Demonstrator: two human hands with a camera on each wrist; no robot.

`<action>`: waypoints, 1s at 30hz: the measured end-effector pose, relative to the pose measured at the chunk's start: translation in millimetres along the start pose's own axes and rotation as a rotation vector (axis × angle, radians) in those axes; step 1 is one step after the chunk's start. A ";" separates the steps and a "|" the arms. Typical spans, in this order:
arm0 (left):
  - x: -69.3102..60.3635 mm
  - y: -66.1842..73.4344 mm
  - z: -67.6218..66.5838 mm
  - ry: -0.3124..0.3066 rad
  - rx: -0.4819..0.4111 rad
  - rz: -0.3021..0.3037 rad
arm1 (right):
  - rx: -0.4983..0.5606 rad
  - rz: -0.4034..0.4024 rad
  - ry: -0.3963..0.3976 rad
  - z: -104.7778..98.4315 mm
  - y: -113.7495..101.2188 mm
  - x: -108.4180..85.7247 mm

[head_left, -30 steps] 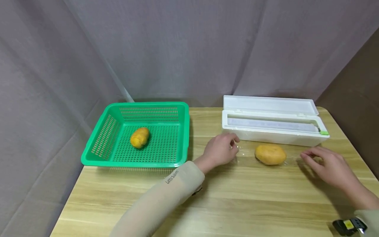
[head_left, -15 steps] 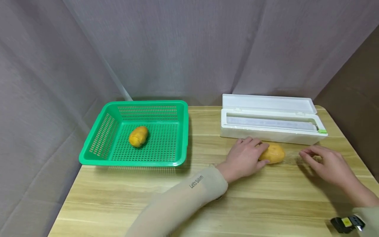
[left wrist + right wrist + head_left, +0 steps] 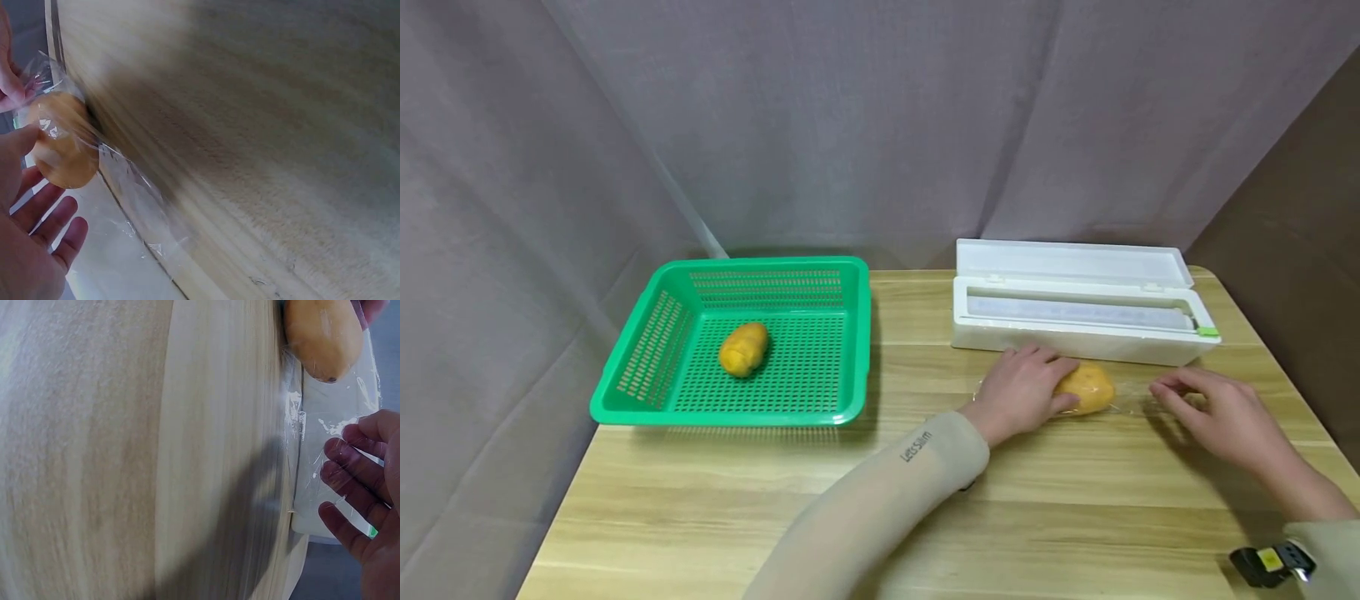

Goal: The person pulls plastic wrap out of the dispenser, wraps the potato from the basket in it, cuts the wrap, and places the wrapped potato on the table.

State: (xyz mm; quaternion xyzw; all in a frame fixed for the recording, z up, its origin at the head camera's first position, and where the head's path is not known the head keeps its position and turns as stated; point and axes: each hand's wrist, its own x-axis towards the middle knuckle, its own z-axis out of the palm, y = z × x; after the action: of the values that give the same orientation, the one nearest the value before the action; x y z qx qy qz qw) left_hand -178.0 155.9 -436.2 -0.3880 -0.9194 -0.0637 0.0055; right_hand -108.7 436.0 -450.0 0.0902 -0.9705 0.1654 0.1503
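A yellow potato (image 3: 1090, 388) lies on the wooden table under clear plastic film (image 3: 1129, 397). My left hand (image 3: 1019, 390) holds its left end, with the thumb on the near side. In the left wrist view the film clings over the potato (image 3: 67, 156), and a loose flap trails past it, beside my left hand (image 3: 28, 250). To the right, my right hand (image 3: 1228, 421) pinches the film's end between thumb and forefinger. The right wrist view shows the film (image 3: 331, 425) stretching from the potato (image 3: 324, 339) to my right hand (image 3: 375, 487).
Behind the hands stands a white film box (image 3: 1067, 340), its lid (image 3: 1067, 261) raised and a roll (image 3: 1075, 312) inside. A green basket (image 3: 859, 367) at the left holds another potato (image 3: 743, 350). Grey curtain hangs behind the table (image 3: 715, 517).
My left hand has moved right from the film's left end and taken hold of the potato. My right hand has kept its pinch near the same place. The view has shifted slightly.
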 end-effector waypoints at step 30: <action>16.5 -14.9 -8.9 -0.051 -0.094 0.047 | 0.179 0.035 -0.089 -28.9 -4.7 -12.7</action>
State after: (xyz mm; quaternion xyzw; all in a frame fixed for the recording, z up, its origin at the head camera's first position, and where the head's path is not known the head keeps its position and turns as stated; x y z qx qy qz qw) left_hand -200.5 156.3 -428.1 -0.4109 -0.9059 -0.0966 -0.0345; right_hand -88.1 443.3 -426.8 0.0936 -0.9590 0.2497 0.0956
